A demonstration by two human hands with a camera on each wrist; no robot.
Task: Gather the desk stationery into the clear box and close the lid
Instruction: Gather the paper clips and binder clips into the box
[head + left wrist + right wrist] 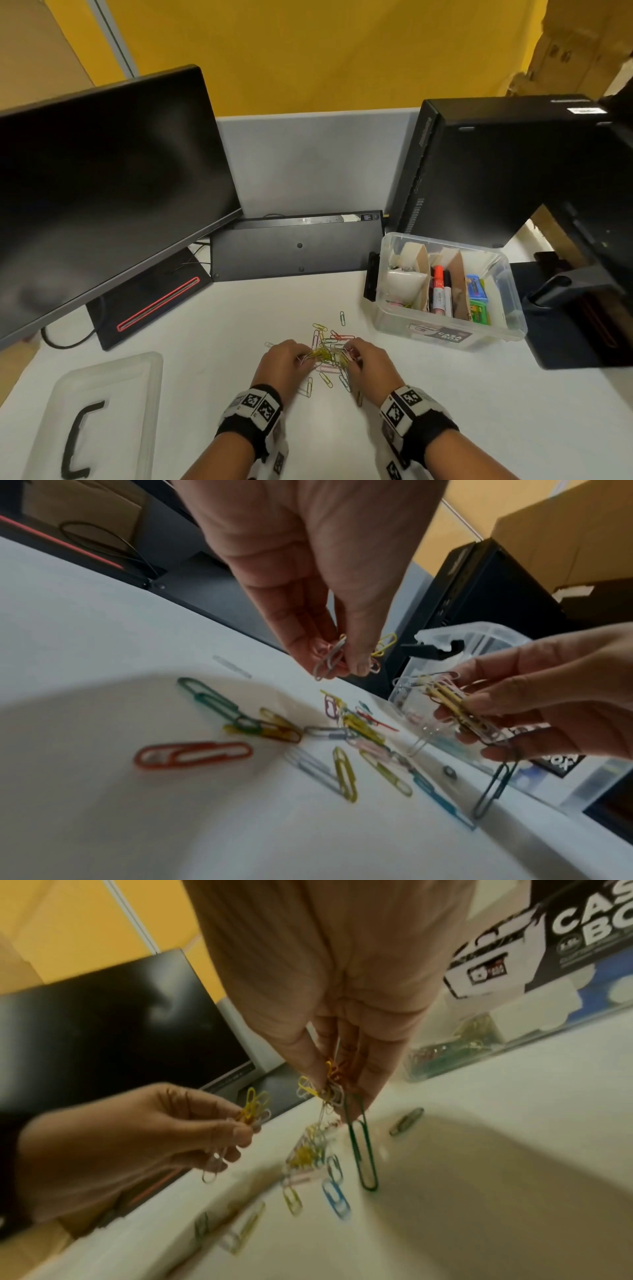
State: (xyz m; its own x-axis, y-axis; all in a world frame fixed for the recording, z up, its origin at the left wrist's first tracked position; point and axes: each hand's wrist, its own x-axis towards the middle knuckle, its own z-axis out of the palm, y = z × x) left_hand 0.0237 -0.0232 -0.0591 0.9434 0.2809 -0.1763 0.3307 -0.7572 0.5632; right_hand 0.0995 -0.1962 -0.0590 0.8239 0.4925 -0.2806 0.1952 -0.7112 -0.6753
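On the tabletop (428,411), left hand (284,359) and right hand (370,359) each pinch a bunch of clips (325,356) in curled fingers (359,658); loose clips lie below, apparently untouched. Open box (507,318) stands right, lid (102,411) left.

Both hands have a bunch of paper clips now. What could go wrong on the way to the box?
The green clip dangling from the right hand will likely drop in transit. The left hand only pinches its bunch, so clips may slip. Loose clips on the desk could be missed.
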